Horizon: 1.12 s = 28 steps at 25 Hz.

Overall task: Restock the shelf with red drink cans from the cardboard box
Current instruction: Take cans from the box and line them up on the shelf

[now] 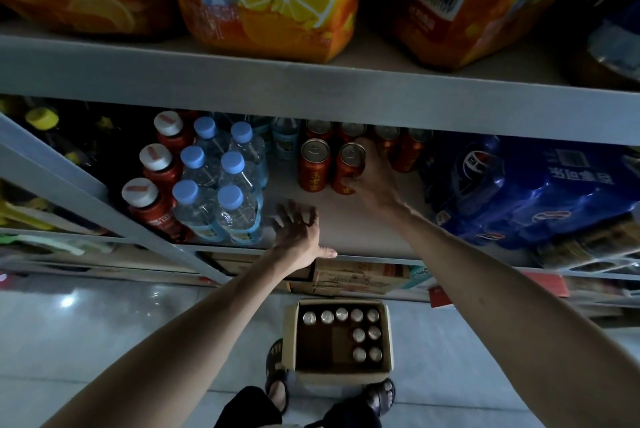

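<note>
Currently | red can (350,164) gripped by right hand (372,185), lined up beside neighbour can (314,166) for tidy rows | left hand (298,232) splayed empty on shelf (363,230), likely bracing

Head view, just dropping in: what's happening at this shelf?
A person is stocking the shelf. The right hand grips a red can standing in the front row, beside a second can. The left hand lies open, fingers spread, at the shelf's front edge. The cardboard box on the floor holds nine cans.
</note>
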Each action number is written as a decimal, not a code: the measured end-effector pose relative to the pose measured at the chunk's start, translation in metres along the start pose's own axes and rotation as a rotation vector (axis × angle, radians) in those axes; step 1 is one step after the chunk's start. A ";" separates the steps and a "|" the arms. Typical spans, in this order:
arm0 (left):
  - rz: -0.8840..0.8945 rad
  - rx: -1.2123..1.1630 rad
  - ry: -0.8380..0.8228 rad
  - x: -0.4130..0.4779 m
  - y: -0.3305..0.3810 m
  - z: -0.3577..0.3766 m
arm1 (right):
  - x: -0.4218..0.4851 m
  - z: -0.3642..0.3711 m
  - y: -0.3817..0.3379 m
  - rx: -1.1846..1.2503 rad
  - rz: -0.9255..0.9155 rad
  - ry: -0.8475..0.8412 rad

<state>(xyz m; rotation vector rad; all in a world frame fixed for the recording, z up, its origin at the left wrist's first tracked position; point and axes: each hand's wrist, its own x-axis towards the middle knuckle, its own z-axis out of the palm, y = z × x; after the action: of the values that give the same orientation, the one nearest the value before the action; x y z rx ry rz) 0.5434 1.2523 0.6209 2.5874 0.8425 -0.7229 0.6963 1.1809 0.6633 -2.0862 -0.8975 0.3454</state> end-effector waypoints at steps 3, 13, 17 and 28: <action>-0.004 0.001 -0.004 0.000 0.000 0.000 | 0.000 0.000 0.001 0.001 -0.013 -0.003; 0.006 0.009 0.013 0.003 -0.002 0.003 | -0.002 0.002 0.003 0.055 -0.001 -0.004; 0.002 0.026 0.023 0.004 0.003 0.002 | -0.018 0.005 -0.002 0.156 0.018 0.067; 0.548 -0.091 0.484 -0.056 0.060 0.036 | -0.223 -0.016 0.089 -0.079 0.384 0.235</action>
<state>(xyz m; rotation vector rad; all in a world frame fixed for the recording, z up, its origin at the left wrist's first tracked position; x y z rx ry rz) 0.5289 1.1643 0.6312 2.7480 0.2311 0.0979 0.5893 0.9779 0.5897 -2.3127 -0.3758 0.2582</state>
